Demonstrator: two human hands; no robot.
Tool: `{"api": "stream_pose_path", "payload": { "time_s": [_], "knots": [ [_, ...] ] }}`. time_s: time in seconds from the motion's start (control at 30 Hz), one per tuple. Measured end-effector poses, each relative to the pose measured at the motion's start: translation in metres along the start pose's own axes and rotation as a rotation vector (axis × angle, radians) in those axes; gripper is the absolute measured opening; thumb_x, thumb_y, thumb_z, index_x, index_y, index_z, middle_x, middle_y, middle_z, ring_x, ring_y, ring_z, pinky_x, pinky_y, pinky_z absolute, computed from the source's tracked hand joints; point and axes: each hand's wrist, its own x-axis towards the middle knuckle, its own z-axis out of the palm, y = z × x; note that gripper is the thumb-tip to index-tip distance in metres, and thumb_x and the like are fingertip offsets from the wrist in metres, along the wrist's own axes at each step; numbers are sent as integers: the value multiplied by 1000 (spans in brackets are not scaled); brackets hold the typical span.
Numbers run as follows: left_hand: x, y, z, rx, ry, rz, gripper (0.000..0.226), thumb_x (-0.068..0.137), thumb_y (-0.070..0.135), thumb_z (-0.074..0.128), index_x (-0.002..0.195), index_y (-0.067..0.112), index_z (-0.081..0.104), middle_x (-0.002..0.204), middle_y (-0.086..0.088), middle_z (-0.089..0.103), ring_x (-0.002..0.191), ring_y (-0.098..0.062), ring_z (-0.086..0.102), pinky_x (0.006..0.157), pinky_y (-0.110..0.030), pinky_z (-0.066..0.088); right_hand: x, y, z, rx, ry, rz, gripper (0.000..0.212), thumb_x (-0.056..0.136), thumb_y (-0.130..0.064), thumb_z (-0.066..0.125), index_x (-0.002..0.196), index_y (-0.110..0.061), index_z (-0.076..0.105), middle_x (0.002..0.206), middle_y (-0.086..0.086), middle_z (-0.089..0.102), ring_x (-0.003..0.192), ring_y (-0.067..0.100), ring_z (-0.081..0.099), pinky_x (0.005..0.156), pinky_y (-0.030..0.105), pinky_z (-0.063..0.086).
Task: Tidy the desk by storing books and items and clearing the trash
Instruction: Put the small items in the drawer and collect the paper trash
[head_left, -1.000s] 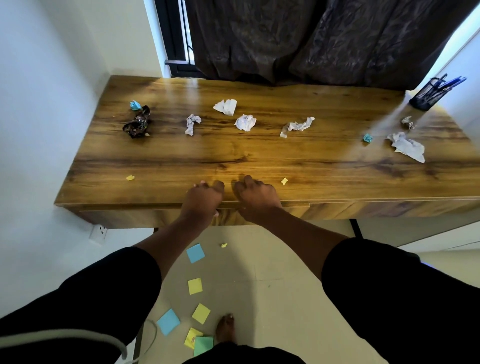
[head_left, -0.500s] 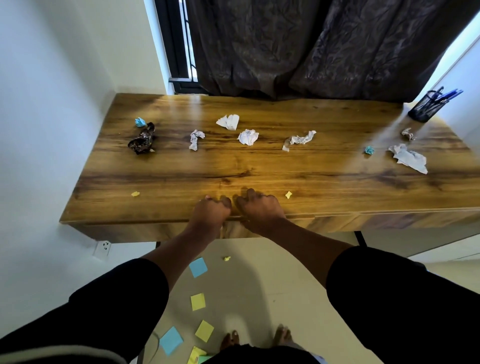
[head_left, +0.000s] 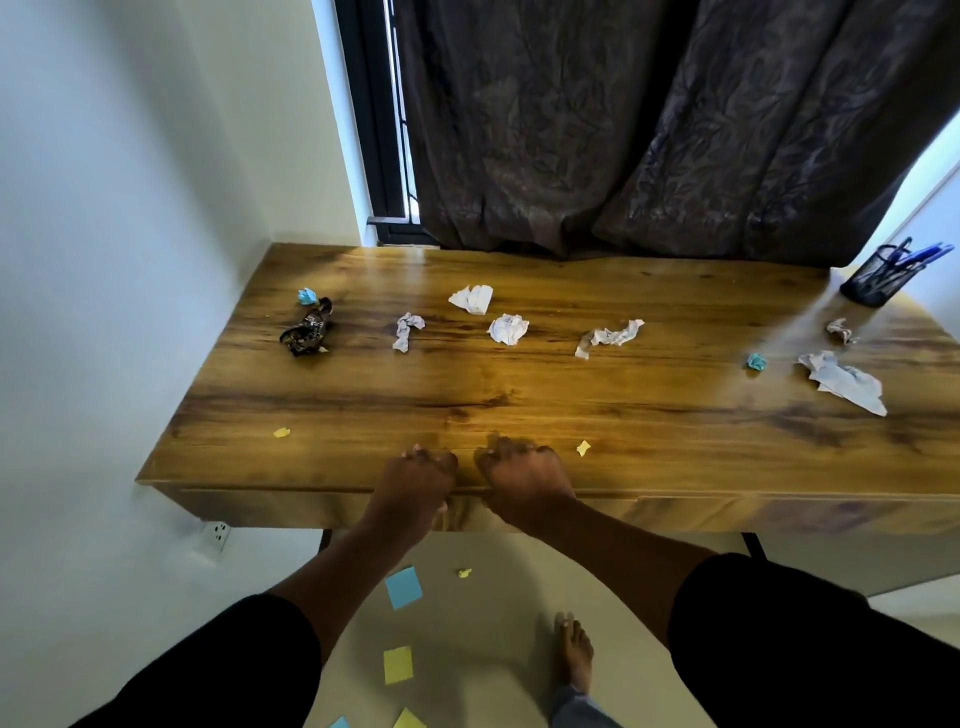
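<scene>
At six o'clock of the head view, your left hand (head_left: 413, 480) and right hand (head_left: 522, 480) stay curled over the near edge of the desk (head_left: 519, 395), fingers hooked, gripping the edge and nothing loose; since a second ago you have stepped back and the desk sits lower in view, so no trash is cleared yet. Crumpled white papers (head_left: 508, 328) lie at twelve o'clock; dark wrapper (head_left: 307, 332) at ten; torn sheet (head_left: 844, 382) at two; pen holder (head_left: 878, 278) beyond it; sticky notes (head_left: 403, 587) on the floor beneath.
</scene>
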Motion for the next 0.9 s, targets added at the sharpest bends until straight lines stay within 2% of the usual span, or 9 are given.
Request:
{"api": "stream_pose_path", "payload": {
  "time_s": [0.2,0.33,0.4,0.47,0.57,0.67,0.73,0.8,0.9],
  "knots": [
    [2,8,-3,-14,-58,-88,64,43,32,100,97,18,71,77,-7,72,64,-22,70,51,-29,53,2,13,0,17,-10,-163,38,98,-35,55,132,-16,55,128,16,58,89,30,66,81,41,48],
    [26,5,-35,79,-154,27,56,80,54,76,122,21,62,112,-4,71,104,-26,68,84,-34,51,19,38,-14,-72,-32,-397,41,97,-56,50,121,-25,63,112,8,67,84,28,67,63,33,40],
    [46,-1,-55,57,-223,52,60,80,66,68,119,21,66,118,-4,70,110,-26,66,87,-34,49,37,54,-24,-94,-54,-453,42,99,-57,46,112,-23,68,110,5,71,91,29,70,62,32,40],
    [68,-8,-68,-16,-297,-14,64,80,74,63,115,21,69,118,-4,69,110,-26,65,84,-33,48,55,71,-28,-66,-49,-435,36,101,-49,50,115,-22,67,114,6,70,100,32,69,70,37,46],
    [97,-18,-75,-225,-320,-205,55,87,72,57,116,28,70,119,2,69,113,-23,64,82,-32,49,84,103,-29,84,-10,-290,35,99,-37,54,130,-21,57,129,8,61,117,34,60,84,40,47],
    [113,-21,-67,-537,-171,-427,26,91,53,64,100,30,72,107,9,71,105,-18,66,76,-28,50,114,130,-29,98,59,-192,43,93,-33,63,134,-24,55,137,7,53,126,32,50,90,41,48],
    [121,-19,-61,-834,-86,-621,20,87,48,68,92,29,72,97,13,73,96,-14,71,74,-27,54,138,146,-28,146,45,-129,50,92,-23,62,140,-25,51,149,8,45,135,32,42,101,42,45],
    [126,-16,-57,-1099,-15,-765,23,86,48,68,96,28,75,96,9,76,92,-15,73,80,-37,61,156,159,-28,196,47,-90,51,93,-17,57,142,-27,50,158,5,37,143,30,32,110,42,40],
    [135,-4,-64,-1382,59,-937,16,97,40,64,98,26,72,103,-9,76,96,-25,73,87,-48,60,181,172,-32,282,35,-31,51,97,-14,59,145,-28,48,159,1,35,144,29,32,112,42,39]
  ]
}}
